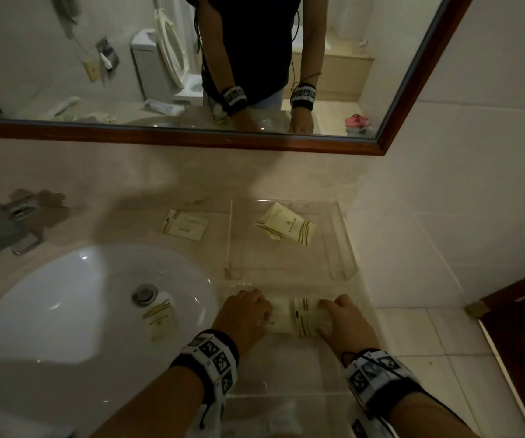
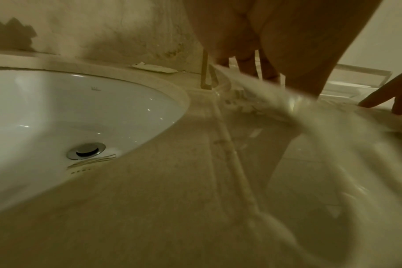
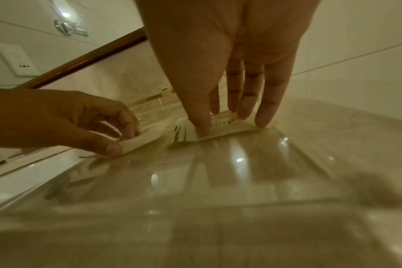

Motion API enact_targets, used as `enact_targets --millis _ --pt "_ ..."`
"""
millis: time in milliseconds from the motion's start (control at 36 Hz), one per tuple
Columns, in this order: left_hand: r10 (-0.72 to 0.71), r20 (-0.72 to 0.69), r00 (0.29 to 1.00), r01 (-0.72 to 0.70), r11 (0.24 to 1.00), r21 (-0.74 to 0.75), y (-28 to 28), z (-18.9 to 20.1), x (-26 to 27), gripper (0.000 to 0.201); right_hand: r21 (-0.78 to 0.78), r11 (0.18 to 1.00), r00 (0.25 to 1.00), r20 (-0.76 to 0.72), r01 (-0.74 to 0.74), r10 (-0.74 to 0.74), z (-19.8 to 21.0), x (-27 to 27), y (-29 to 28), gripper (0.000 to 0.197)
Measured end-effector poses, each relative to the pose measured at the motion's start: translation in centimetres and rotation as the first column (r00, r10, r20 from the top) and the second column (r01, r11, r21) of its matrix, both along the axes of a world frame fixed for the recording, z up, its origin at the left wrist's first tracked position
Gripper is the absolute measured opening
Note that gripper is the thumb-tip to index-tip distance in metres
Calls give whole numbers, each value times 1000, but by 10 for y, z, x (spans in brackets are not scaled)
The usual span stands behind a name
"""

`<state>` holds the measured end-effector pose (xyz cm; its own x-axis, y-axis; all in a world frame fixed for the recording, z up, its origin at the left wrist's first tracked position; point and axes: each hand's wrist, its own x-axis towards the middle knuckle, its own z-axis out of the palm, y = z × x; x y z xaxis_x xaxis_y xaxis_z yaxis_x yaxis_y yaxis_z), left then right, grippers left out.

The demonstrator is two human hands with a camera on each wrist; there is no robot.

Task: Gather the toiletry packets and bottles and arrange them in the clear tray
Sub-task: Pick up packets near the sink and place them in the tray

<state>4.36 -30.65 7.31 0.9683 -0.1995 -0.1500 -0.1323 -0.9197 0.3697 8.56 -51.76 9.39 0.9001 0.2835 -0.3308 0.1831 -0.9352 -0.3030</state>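
Note:
Two cream packets with gold stripes lie side by side in the near clear tray [image 1: 362, 314]. My left hand [image 1: 262, 312] pinches the left packet [image 1: 281, 319] between thumb and curled fingers [image 3: 131, 130]. My right hand [image 1: 326, 312] presses straight fingers [image 3: 262, 116] and its thumb down on the right packet [image 1: 305, 317], whose top shows in the right wrist view [image 3: 225, 127]. A third packet [image 1: 286, 224] lies in the far clear tray [image 1: 345, 263]. Another packet [image 1: 185, 224] lies on the counter left of that tray, and one [image 1: 160, 314] lies in the sink near the drain.
The white sink [image 1: 65, 311] sits left of the trays, with its tap [image 1: 5, 222] at the back left. A wood-framed mirror [image 1: 191, 142] hangs above the counter. A tiled wall closes the right side, with a dark door frame [image 1: 514, 311] beyond.

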Motion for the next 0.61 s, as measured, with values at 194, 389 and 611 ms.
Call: enact_targets --millis 194,389,611 --pt "6 -15 1000 -6 1000 -2 3 -2 5 24 -7 1000 1000 3 26 -26 -3 8 3 48" --pt "14 -34 999 -14 1000 7 4 2 6 33 8 999 999 26 41 -41 -2 9 7 50" --pt "44 13 999 -43 997 -68 12 37 30 29 80 994 987 134 80 -90 19 25 16 27"
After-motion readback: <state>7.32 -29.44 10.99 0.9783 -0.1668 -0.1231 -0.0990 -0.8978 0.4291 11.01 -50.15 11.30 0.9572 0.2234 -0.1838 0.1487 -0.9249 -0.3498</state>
